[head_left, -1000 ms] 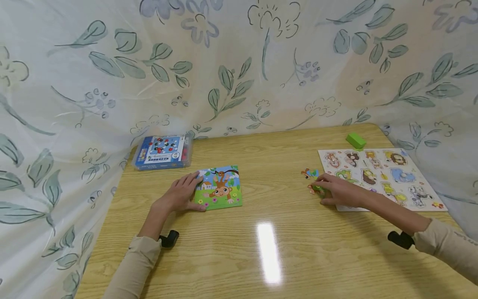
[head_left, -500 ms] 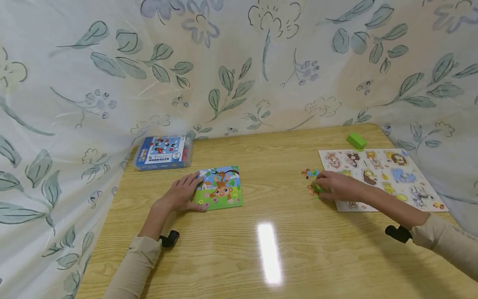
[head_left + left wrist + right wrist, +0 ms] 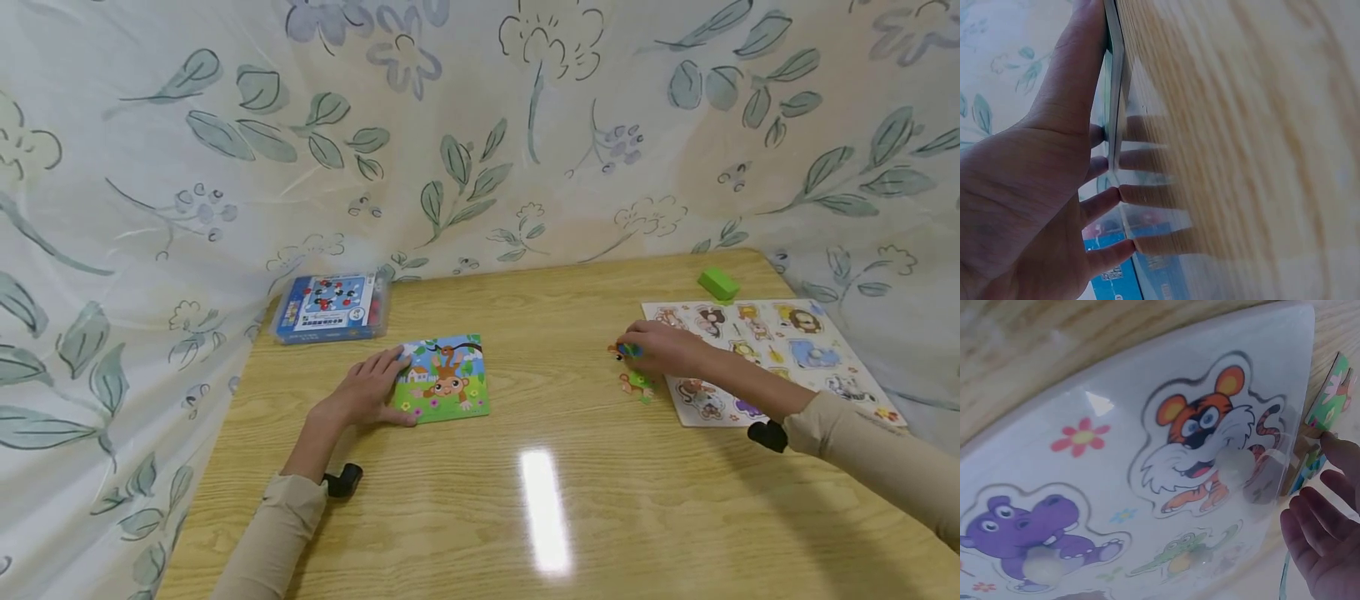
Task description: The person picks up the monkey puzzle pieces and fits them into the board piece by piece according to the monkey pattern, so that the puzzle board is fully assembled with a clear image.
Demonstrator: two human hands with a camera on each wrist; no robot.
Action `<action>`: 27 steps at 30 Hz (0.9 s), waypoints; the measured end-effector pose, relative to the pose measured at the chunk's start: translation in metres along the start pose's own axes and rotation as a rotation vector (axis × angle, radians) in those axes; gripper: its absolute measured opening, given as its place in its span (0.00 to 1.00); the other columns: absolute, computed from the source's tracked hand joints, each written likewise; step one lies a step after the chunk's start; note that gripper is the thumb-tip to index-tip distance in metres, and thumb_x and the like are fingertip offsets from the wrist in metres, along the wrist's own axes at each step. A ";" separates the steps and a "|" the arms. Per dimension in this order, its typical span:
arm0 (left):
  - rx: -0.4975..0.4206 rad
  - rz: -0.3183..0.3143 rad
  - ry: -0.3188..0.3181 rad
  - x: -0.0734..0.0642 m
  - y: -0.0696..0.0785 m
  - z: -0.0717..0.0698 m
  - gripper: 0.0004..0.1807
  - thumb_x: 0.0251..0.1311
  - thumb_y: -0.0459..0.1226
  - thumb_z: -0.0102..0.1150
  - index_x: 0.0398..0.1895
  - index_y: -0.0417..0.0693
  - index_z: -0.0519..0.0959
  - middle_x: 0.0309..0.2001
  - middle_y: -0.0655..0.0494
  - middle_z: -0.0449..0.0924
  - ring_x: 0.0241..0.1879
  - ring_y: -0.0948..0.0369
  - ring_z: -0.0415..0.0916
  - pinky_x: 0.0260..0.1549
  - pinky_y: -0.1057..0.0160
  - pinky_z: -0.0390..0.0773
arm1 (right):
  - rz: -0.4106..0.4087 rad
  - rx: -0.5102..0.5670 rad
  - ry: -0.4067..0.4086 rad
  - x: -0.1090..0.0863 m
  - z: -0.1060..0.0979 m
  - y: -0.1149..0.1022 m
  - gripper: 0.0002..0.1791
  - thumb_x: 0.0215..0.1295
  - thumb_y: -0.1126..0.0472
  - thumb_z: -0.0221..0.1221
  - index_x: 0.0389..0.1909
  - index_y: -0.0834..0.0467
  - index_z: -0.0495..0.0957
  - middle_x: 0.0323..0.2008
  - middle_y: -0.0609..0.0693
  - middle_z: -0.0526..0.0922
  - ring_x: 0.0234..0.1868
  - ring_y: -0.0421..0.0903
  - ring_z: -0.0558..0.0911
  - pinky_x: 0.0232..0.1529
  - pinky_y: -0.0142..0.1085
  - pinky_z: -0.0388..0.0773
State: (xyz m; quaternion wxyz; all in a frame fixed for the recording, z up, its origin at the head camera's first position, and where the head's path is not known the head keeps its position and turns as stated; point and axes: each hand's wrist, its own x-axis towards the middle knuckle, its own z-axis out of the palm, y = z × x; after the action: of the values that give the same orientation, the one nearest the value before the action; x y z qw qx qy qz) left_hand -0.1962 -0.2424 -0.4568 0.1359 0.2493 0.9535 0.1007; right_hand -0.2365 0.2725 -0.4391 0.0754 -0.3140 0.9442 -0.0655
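Observation:
My left hand [image 3: 363,392] rests at the left side of a square monkey picture puzzle [image 3: 444,379], its fingers and thumb at the edge. The left wrist view shows this hand [image 3: 1029,175] with fingers fairly straight, tips at the tabletop, and the puzzle's thin edge [image 3: 1114,69]. My right hand [image 3: 663,348] pinches a small blue and brown puzzle piece [image 3: 621,351] with thumb and fingers, partly hiding it. Just nearer lies a green piece [image 3: 637,386] with a brown figure. In the right wrist view, a green and pink piece [image 3: 1333,390] shows beside my thumb.
A white animal knob puzzle board [image 3: 858,371] lies under my right forearm, with a tiger [image 3: 1197,437] and hippo [image 3: 1038,531] in it. Behind it sits a green block [image 3: 718,283]. A molecule kit box [image 3: 330,307] stands back left, before a floral curtain [image 3: 540,200].
My right hand has moved slightly away from me, from the nearer green piece to the farther blue and brown one, uncovering the green piece. My left hand and the monkey puzzle have stayed put.

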 end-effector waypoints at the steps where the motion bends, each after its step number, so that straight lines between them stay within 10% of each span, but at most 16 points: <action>1: 0.000 0.000 0.000 0.000 0.000 0.000 0.60 0.46 0.66 0.66 0.76 0.44 0.52 0.77 0.41 0.45 0.73 0.39 0.49 0.65 0.32 0.57 | 0.014 -0.008 -0.010 0.001 0.000 0.000 0.19 0.60 0.58 0.65 0.52 0.58 0.80 0.47 0.56 0.80 0.43 0.52 0.82 0.35 0.42 0.81; 27: 0.000 0.001 0.021 -0.001 0.001 0.001 0.60 0.46 0.65 0.67 0.76 0.44 0.53 0.77 0.42 0.46 0.73 0.39 0.51 0.64 0.33 0.58 | -0.087 -0.012 0.051 0.015 0.002 0.001 0.20 0.55 0.61 0.69 0.49 0.63 0.81 0.39 0.57 0.81 0.37 0.50 0.81 0.35 0.42 0.80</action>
State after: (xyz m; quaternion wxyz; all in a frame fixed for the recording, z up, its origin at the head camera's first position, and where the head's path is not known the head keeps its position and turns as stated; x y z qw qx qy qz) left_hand -0.1947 -0.2420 -0.4576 0.1259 0.2487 0.9548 0.1033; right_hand -0.2485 0.2640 -0.4426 0.0464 -0.3536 0.9316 -0.0709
